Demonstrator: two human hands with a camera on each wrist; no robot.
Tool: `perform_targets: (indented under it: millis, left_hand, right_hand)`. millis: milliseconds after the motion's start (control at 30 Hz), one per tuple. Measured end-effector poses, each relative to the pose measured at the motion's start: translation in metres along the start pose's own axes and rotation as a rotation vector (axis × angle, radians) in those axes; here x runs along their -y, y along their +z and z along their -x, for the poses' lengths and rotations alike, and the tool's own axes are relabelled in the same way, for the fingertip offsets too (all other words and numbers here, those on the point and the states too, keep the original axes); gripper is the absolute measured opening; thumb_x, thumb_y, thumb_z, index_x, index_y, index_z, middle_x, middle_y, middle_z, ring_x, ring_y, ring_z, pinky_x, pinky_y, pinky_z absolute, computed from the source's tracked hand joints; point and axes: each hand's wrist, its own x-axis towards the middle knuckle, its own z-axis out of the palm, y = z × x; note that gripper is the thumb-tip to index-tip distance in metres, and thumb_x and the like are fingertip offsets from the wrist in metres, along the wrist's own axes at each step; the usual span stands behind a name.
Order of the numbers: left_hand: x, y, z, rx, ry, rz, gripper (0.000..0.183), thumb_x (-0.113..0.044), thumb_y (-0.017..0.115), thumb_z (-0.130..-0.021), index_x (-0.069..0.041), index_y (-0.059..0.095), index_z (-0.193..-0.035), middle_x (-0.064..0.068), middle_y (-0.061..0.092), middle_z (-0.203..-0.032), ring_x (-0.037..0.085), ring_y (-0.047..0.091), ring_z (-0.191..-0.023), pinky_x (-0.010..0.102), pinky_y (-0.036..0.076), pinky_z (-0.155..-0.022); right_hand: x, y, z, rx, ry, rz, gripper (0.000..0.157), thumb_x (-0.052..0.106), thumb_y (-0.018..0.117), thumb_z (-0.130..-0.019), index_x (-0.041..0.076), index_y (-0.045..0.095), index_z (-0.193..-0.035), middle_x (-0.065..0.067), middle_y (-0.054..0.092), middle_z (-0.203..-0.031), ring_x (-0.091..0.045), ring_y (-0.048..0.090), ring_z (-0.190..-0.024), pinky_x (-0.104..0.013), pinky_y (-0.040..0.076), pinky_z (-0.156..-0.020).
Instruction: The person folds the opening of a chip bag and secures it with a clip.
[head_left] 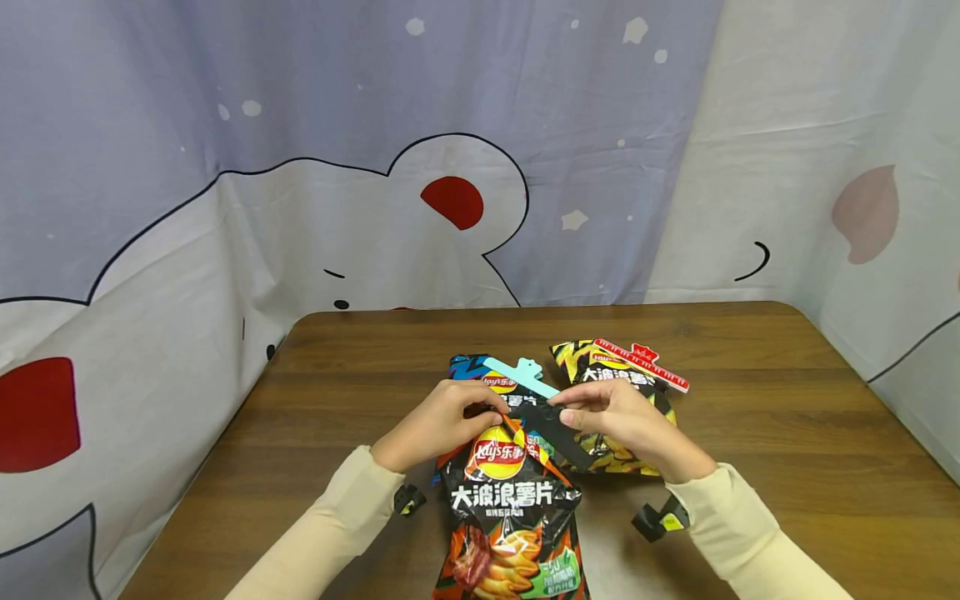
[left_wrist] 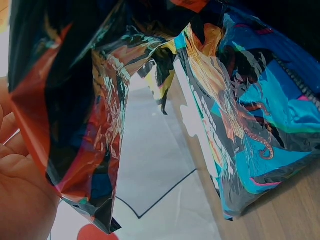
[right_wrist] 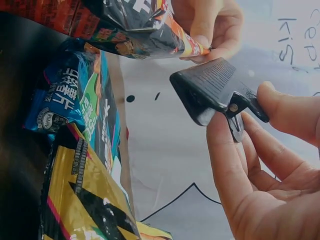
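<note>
My left hand (head_left: 448, 418) pinches the top edge of a black and orange chip bag (head_left: 504, 521), whose printed front faces up in the head view. In the right wrist view, that edge looks folded flat between thumb and fingers. My right hand (head_left: 626, 421) holds a black bag clip (right_wrist: 210, 92) by its handle, thumb on one side and fingers on the other. The clip lies close beside the bag's top; from the head it overlaps the bags behind. Whether its far end touches the bag I cannot tell.
Behind stands a blue chip bag (head_left: 468, 367) with a light-blue clip (head_left: 521, 375) across its top. To its right is a yellow and black chip bag (head_left: 576, 357) with a red clip (head_left: 643, 367). All are on a brown wooden table (head_left: 360, 367), before a patterned curtain (head_left: 600, 100).
</note>
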Motion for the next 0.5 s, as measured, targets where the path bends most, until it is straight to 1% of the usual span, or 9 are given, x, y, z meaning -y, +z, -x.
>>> perform_targets:
  millis: [133, 233, 500]
  left_hand:
    - [0.0004, 0.0004, 0.0002, -0.001, 0.002, 0.003, 0.011, -0.012, 0.065, -0.092, -0.011, 0.072, -0.100, 0.000, 0.072, -0.100, 0.008, 0.063, -0.089, 0.022, 0.051, -0.075]
    - [0.0006, 0.0004, 0.0002, -0.001, 0.006, 0.006, 0.011, -0.012, 0.065, -0.092, -0.012, 0.072, -0.101, 0.000, 0.072, -0.101, 0.008, 0.063, -0.089, 0.022, 0.051, -0.075]
    - [0.0004, 0.0007, 0.0003, -0.007, -0.003, 0.005, 0.012, -0.012, 0.066, -0.091, -0.012, 0.072, -0.101, -0.001, 0.072, -0.100, 0.009, 0.063, -0.090, 0.023, 0.052, -0.076]
  right_hand:
    - [-0.0011, 0.0019, -0.0008, 0.001, -0.005, 0.005, 0.034, 0.012, 0.069, -0.086, -0.007, 0.066, -0.114, -0.013, 0.071, -0.095, -0.013, 0.066, -0.078, -0.029, 0.054, -0.075]
    - [-0.0022, 0.0030, -0.0015, 0.002, -0.009, 0.008, 0.033, 0.011, 0.069, -0.086, -0.008, 0.066, -0.113, -0.013, 0.071, -0.094, -0.013, 0.067, -0.078, -0.030, 0.055, -0.074]
    - [-0.0036, 0.0044, -0.0022, 0.026, 0.003, 0.007, 0.032, 0.012, 0.068, -0.087, -0.008, 0.066, -0.113, -0.012, 0.070, -0.091, -0.016, 0.067, -0.077, -0.039, 0.057, -0.076]
